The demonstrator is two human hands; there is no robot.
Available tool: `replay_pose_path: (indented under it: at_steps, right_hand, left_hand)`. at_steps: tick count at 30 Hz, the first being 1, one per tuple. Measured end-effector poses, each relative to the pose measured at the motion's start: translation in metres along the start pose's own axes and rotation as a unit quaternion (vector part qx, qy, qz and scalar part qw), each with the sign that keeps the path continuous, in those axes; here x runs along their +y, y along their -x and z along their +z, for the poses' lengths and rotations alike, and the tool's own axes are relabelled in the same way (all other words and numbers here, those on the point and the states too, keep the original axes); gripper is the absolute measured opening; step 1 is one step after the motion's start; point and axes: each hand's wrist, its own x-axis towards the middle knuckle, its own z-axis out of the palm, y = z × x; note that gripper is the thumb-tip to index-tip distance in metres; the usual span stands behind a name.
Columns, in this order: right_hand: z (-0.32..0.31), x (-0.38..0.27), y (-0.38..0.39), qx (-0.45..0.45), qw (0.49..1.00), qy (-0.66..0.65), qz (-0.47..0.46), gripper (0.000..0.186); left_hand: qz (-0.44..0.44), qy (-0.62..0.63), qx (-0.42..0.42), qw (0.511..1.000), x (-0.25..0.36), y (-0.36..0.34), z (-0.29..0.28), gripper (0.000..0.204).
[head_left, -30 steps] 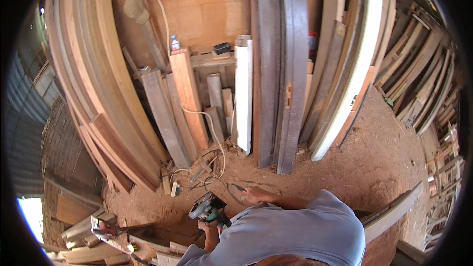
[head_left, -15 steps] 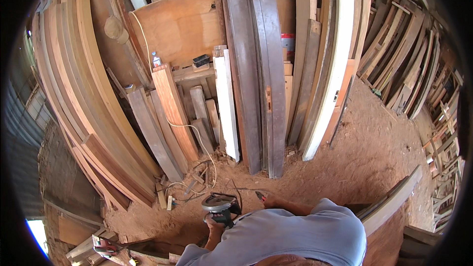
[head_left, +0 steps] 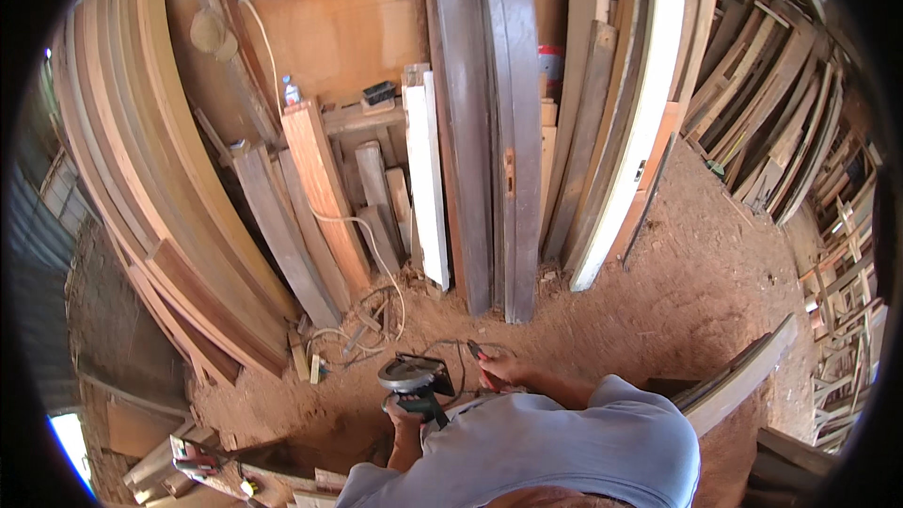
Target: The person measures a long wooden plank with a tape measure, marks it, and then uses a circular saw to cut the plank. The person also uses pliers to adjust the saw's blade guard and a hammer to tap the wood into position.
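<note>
Saw [head_left: 411,378] with round grey guard, flat dark base plate and green body is sitting in the left hand [head_left: 406,417], low in the view, just in front of the grey-blue shirt [head_left: 555,447]. Left fingers are wrapping around the green handle, clamped on it; some are hiding behind the grip, so cannot tell each one. Right hand [head_left: 506,372] is gripping a red-handled tool [head_left: 481,357], probably pliers, fingers closing around the handles; dark tip is pointing up and away. Cannot tell whether the tool's jaws are touching anything. Right hand is staying apart from the saw, just to its right.

Dark cable [head_left: 458,350] is looping over the floor [head_left: 696,268] behind both hands. Pale cord [head_left: 403,309] is hanging over an orange-brown plank [head_left: 326,196] and running down to the ground. Small wood block [head_left: 315,370] is standing to the left of the saw. Bottle [head_left: 291,91] is resting on the plank's top; black box [head_left: 379,92] is sitting nearby. White board [head_left: 429,190] and dark brown boards [head_left: 515,146] are leaning upright beyond. Red power tool [head_left: 193,457] is lying at lower left, well apart from both hands.
</note>
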Motion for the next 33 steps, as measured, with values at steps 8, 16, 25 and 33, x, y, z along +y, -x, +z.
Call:
replay_pose_path:
  at_steps: [8,16,25,33]
  right_hand:
    - [0.019,-0.025,0.005,-0.249,0.933,-0.26,0.006,0.026]
    - [0.073,-0.039,0.01,-0.209,0.914,-0.301,0.174,0.009]
    - [0.112,-0.054,-0.004,-0.263,0.897,-0.264,0.239,0.033]
    - [0.133,-0.069,-0.006,-0.293,0.877,-0.303,0.231,0.051]
  left_hand:
    - [0.079,0.109,0.037,0.99,0.013,0.013,-0.012,0.017]
    - [0.06,0.253,0.091,0.961,0.02,0.037,-0.042,0.005]
    - [0.077,0.294,0.083,0.949,0.031,0.029,-0.054,0.008]
    - [0.058,0.306,0.089,0.946,0.041,0.026,-0.052,0.01]
